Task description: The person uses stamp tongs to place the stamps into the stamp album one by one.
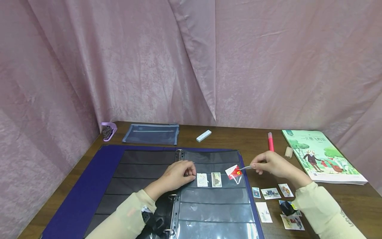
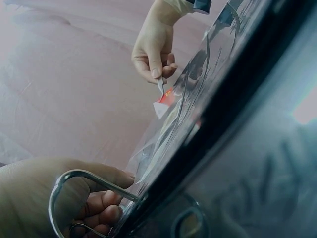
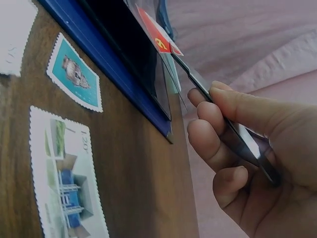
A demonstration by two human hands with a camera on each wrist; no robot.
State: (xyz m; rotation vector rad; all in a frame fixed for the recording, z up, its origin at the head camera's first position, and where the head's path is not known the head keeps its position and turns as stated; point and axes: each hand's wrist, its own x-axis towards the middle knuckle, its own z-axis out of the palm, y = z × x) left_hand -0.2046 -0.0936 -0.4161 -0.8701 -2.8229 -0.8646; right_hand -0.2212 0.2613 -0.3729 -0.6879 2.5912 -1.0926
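Observation:
My right hand [image 1: 270, 163] pinches a pair of metal tweezers [image 3: 215, 109] between thumb and fingers. The tweezer tips hold a red and white stamp [image 3: 157, 34], tilted over the right edge of the album page, at the third pocket row. My left hand [image 1: 180, 173], fingers curled, pinches the clear pocket strip [image 2: 143, 156] near the binder rings. Two stamps sit side by side in that row: a pale stamp [image 1: 202, 180] close to the left hand and a greenish stamp [image 1: 216, 180] to its right. The open stamp album [image 1: 215, 196] has black pages.
Right of the album lie several loose stamps [image 1: 271, 193], some under the right sleeve. Behind them are a pink marker [image 1: 270, 142], an eraser [image 1: 288, 152] and a green picture book [image 1: 323, 156]. A zip pouch [image 1: 152, 134], white block [image 1: 204, 135] and purple clip [image 1: 109, 131] line the back.

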